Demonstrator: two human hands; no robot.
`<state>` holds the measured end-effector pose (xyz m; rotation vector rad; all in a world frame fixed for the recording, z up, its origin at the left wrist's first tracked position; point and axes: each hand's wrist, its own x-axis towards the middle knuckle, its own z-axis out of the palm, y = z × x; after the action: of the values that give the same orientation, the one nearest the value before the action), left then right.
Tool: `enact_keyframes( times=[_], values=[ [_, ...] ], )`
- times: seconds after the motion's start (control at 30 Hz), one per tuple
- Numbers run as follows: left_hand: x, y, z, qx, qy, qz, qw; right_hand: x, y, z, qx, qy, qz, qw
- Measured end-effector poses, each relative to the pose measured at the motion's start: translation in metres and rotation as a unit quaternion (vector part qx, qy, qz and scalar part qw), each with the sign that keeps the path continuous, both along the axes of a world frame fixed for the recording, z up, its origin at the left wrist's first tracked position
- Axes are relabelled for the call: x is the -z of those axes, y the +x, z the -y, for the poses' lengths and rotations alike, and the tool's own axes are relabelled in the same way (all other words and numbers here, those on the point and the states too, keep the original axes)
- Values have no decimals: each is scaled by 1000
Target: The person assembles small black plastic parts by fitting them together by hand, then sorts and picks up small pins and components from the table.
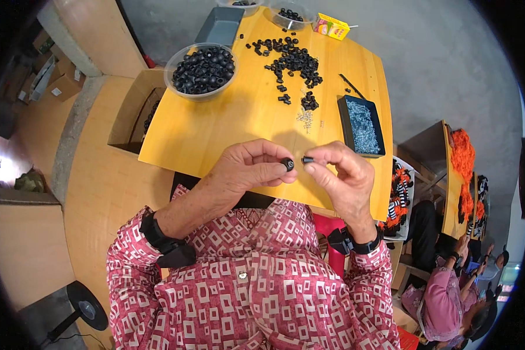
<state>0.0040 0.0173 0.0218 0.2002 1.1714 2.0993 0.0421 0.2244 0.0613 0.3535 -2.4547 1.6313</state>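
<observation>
Above the table's near edge, my left hand [248, 167] pinches a round black plastic piece [287, 164] with a hole facing right. Just across from it, my right hand [344, 175] holds a small black plug-like piece [308, 159] between thumb and forefinger. A narrow gap separates the two pieces. Beyond my hands lie a loose spread of small black parts [294, 61] and a little patch of tiny clear bits [305, 119]. To the left stands a clear round tub [201, 70] heaped with round black pieces.
A black tray [361, 125] of small clear bits sits at the table's right, beside a thin black stick [351, 86]. A grey tray [219, 26], another tub [289, 14] and a yellow carton [331, 27] are at the back. Several people sit at the lower right.
</observation>
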Motion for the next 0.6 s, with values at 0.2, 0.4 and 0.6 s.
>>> enact_keyframes(
  times=[0.2,0.4,0.6],
  values=[
    [3,3,0,7,27,-47,999,-7,6,9,-45,73,-99,991],
    [10,5,0,1,41,-49,998,-5,10,13,-26,95,-87,991],
    [12,6,-3,-25,42,23,999,1,14,18,-7,100,-89,991]
  ],
)
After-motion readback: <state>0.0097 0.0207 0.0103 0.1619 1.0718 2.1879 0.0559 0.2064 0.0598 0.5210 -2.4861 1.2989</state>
